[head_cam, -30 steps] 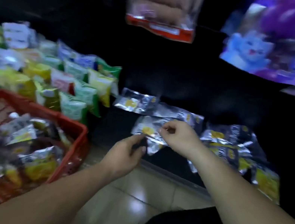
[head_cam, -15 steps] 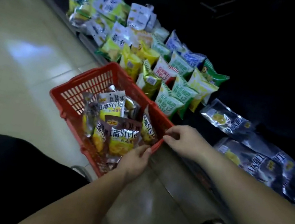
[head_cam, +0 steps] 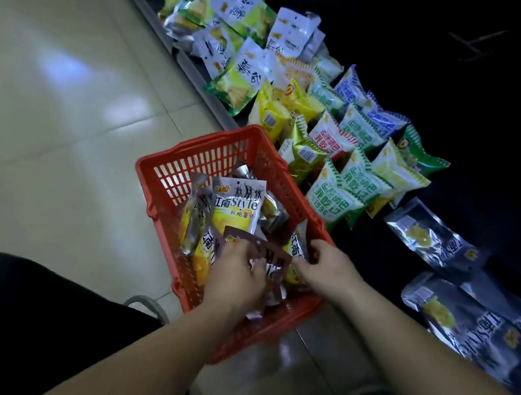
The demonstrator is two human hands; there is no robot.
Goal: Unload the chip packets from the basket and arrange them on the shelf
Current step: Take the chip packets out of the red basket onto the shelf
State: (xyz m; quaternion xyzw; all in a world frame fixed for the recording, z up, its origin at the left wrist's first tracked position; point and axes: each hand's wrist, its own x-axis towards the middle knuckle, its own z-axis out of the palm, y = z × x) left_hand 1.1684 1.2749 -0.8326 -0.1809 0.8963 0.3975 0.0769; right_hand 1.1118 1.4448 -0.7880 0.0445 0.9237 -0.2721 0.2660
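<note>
A red plastic basket [head_cam: 188,163] stands on the tiled floor against a low dark shelf [head_cam: 364,250]. It holds several chip packets, topmost a white and yellow "Style" packet [head_cam: 237,209]. My left hand [head_cam: 237,280] lies inside the basket, with its fingers curled over a dark brown chip packet [head_cam: 270,261]. Beside it, my right hand [head_cam: 326,271] pinches a yellow chip packet [head_cam: 294,246] at the basket's right wall. Silver and dark chip packets [head_cam: 432,241] lie flat on the shelf to the right, and another flat packet [head_cam: 460,319] lies nearer me.
Rows of green, yellow, red and blue snack packets [head_cam: 339,197] stand on the shelf behind the basket, and white and green bags [head_cam: 242,16] sit farther along. Pale floor tiles [head_cam: 61,92] stretch left. My dark-clothed knee [head_cam: 3,326] is at the lower left.
The view swung from the shelf to the basket. Both hands left the silver packet on the shelf, passed the basket's near rim and now reach inside onto packets.
</note>
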